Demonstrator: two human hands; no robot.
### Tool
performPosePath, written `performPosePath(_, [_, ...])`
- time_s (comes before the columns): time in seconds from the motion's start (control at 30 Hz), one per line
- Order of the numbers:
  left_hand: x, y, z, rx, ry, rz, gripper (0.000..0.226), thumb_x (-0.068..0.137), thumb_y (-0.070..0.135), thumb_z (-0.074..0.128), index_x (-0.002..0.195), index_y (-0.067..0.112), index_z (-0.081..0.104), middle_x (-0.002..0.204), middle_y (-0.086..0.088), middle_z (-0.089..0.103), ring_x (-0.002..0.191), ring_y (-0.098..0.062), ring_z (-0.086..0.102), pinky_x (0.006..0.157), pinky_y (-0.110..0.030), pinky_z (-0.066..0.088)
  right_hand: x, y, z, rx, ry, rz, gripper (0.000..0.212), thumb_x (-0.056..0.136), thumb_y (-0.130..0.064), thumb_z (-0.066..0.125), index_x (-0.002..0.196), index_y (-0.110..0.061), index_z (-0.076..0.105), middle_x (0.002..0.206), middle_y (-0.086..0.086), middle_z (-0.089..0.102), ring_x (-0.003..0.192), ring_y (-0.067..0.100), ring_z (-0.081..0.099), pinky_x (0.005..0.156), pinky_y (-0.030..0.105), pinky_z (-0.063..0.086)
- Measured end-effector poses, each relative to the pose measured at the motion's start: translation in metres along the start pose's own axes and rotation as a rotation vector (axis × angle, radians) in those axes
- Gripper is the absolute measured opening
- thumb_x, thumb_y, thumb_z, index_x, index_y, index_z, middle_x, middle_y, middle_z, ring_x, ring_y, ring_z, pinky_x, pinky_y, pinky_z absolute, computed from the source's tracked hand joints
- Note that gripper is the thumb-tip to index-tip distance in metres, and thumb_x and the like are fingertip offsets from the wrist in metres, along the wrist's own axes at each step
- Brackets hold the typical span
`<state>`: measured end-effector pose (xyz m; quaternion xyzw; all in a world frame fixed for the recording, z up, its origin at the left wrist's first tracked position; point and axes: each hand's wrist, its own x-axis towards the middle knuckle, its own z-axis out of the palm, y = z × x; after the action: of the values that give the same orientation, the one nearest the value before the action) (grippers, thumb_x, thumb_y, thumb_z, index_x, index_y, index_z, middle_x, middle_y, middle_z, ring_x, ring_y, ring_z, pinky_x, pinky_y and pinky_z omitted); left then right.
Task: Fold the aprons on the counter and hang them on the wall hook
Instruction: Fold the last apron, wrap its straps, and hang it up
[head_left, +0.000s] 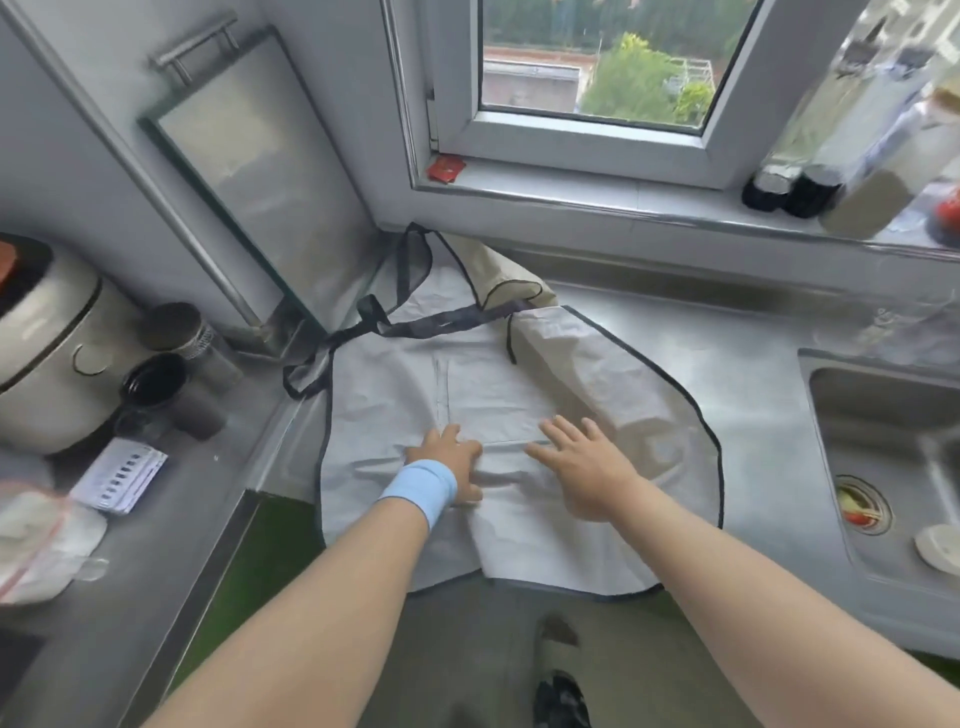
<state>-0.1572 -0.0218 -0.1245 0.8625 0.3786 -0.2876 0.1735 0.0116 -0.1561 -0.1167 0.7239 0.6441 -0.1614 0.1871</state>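
Grey apron (519, 384) spread on the counter (753, 374) under both hands.
Its hem droops over the front edge; left hand (449, 460) and right hand (582, 467) lie flat on it, fingers straight, gripping nothing. An uneven pull could likely slide the slick cloth off that edge.

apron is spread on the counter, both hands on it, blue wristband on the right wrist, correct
No: the blue wristband is on the left wrist, as the head view shows. The apron is spread on the counter, left hand and right hand on it.
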Motion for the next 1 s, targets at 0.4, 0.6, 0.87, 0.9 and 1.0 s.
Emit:
performPosePath(0.4, [0.025,-0.024,0.022,-0.209,-0.033,0.037,0.090,0.083,0.058,0.062,0.154,0.037,0.010,0.163,-0.003,-0.007,0.150,-0.024,-0.007,0.119,-0.054,0.012,0.005,0.011,0.003,0.199,-0.319,0.584,0.057,0.091,-0.040,0.045,0.145,-0.027,0.033,0.147,0.017,0.034,0.132,0.042,0.039,0.103,0.066,0.033])
performPosePath(0.6, [0.009,-0.054,0.031,-0.272,0.203,-0.187,0.070,0.088,0.051,0.054,0.149,0.036,0.025,0.161,0.001,0.015,0.147,-0.025,0.012,0.117,-0.047,0.020,0.036,-0.072,-0.003,0.508,-0.012,0.153,0.073,0.091,-0.055,0.049,0.153,-0.040,0.014,0.161,0.009,0.012,0.148,0.028,0.014,0.108,0.061,0.030])
performPosePath(0.87, [0.009,-0.088,0.039,0.037,-0.074,-0.053,0.135,0.062,0.065,0.077,0.148,0.038,-0.023,0.154,0.003,-0.037,0.144,-0.026,-0.029,0.116,-0.061,0.005,0.033,-0.046,0.030,0.359,-0.186,0.137,0.136,0.059,-0.067,0.080,0.149,-0.047,-0.021,0.156,-0.010,-0.038,0.146,0.015,-0.030,0.101,0.082,0.011])
performPosePath(0.9, [0.011,-0.088,0.036,0.054,-0.083,-0.049,0.136,0.062,0.064,0.078,0.148,0.038,-0.024,0.154,0.003,-0.037,0.144,-0.027,-0.029,0.116,-0.061,0.004,0.031,-0.040,0.030,0.345,-0.205,0.133,0.138,0.056,-0.069,0.080,0.149,-0.049,-0.019,0.155,-0.011,-0.039,0.145,0.015,-0.031,0.101,0.082,0.011])
performPosePath(1.0, [0.010,-0.082,0.029,0.114,-0.071,-0.066,0.133,0.062,0.060,0.079,0.151,0.036,-0.017,0.158,-0.001,-0.029,0.147,-0.030,-0.021,0.119,-0.055,0.002,0.029,-0.033,0.027,0.296,-0.235,0.117,0.129,0.058,-0.073,0.076,0.153,-0.047,-0.008,0.159,-0.008,-0.031,0.148,0.020,-0.025,0.107,0.075,0.009])
